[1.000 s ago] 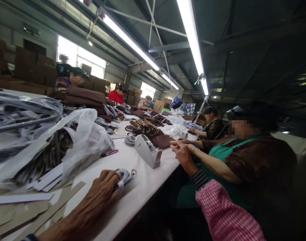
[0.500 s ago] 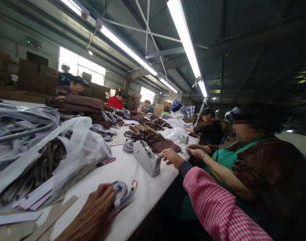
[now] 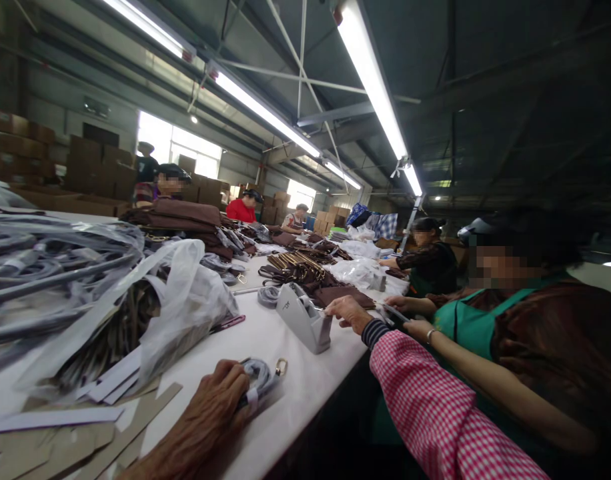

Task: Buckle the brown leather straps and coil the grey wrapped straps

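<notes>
My left hand (image 3: 224,393) is closed around the left side of a coiled grey strap (image 3: 258,379), which lies on the white table (image 3: 295,393). A gold clasp (image 3: 281,366) sticks out at the strap's right end. Farther off stands a light grey tape dispenser (image 3: 303,320). My right hand (image 3: 349,313) reaches to the dispenser's right end, with its fingertips pinched at the cutting edge; any tape between them is too small to make out. Another grey coil (image 3: 268,297) rests behind the dispenser.
Clear plastic bags (image 3: 185,293) with dark straps and grey coils fill the left side. Cardboard strips (image 3: 130,433) lie at front left. Brown bags (image 3: 335,287) with gold parts are piled beyond the dispenser. A person in a green apron (image 3: 470,327) works close on the right.
The view has shifted, so the scene sits farther right. Both hands keep nearly the same places at the strap and the dispenser. The neighbouring person's hands now hold a grey strip more visibly.
</notes>
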Tool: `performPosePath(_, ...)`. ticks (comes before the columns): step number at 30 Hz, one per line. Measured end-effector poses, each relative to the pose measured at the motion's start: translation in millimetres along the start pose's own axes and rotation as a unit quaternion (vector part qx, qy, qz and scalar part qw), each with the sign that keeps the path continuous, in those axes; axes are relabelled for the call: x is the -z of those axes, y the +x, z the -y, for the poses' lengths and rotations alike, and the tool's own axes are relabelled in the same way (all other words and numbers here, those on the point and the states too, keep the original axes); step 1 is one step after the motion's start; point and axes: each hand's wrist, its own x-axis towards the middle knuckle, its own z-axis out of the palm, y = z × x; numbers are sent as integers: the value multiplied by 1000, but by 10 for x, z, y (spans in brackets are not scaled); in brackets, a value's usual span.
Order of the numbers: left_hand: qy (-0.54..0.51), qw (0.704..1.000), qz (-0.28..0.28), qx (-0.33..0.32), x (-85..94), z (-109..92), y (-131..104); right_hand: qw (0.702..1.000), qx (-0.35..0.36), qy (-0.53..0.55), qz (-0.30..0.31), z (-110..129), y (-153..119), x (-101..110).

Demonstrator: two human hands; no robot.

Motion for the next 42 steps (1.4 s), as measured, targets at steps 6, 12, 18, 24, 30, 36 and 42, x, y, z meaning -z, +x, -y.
performPosePath(6, -55, 998, 15, -14, -29, 125, 34, 995, 10, 90, -46, -53, -125, -92)
performPosePath(12, -154, 985, 14, 72, 76, 133, 46, 978, -10, 200, -66, -306, -365, -140)
performPosePath(18, -179, 975, 7, 133, 46, 267, 81, 965, -28, 249, -74, -572, -349, -364)
performPosePath(24, -209, 954, -13, 214, 281, 111, 55, 967, 17, 237, -95, -861, -584, -388)
performPosePath(30, -217, 952, -34, 215, 325, 61, 82, 950, 69, 299, 54, -504, -1181, -818)
performPosePath(36, -222, 952, -49, 206, 215, 160, 92, 912, 73, 362, 179, 56, -1472, -1495)
performPosePath(42, -203, 958, -59, 195, 199, 100, 86, 916, 72, 351, 182, 120, -1439, -1734)
